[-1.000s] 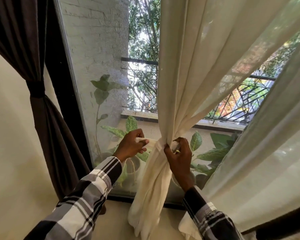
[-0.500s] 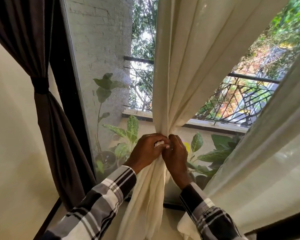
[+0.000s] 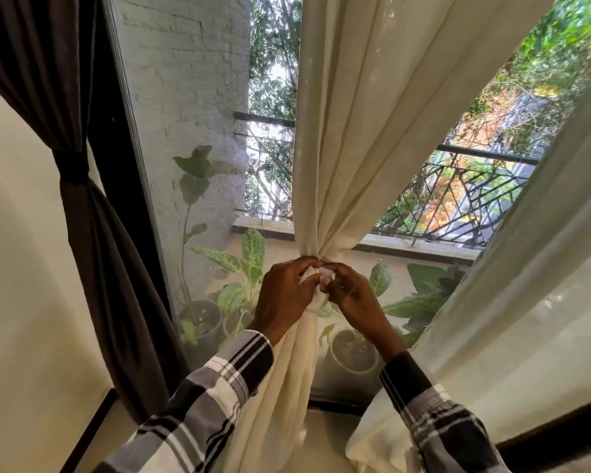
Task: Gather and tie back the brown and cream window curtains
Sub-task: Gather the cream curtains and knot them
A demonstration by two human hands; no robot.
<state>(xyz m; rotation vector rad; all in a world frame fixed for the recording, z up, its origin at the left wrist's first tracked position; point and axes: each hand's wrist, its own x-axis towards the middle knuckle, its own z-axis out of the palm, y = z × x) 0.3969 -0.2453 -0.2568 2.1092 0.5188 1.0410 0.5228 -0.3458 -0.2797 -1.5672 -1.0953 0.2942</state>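
Note:
A cream curtain (image 3: 359,131) hangs in the middle of the window, bunched into a narrow waist. At that waist a cream tie strip (image 3: 318,288) is wound round the cloth. My left hand (image 3: 284,298) pinches the strip from the left. My right hand (image 3: 352,295) pinches it from the right, fingertips meeting the left hand's. Below the hands the curtain's tail (image 3: 287,387) hangs loose. At the far left a brown curtain (image 3: 93,233) hangs gathered by a dark band (image 3: 71,165).
A second sheer cream curtain (image 3: 533,285) slants down the right side. Behind the glass stand potted plants (image 3: 239,288), a white brick wall (image 3: 185,97) and a metal railing (image 3: 458,199). The dark window frame (image 3: 116,172) runs beside the brown curtain.
My left hand, which held the strip's end out to the left, has come in against the gathered curtain. Both hands now meet at the tie. The view has shifted slightly.

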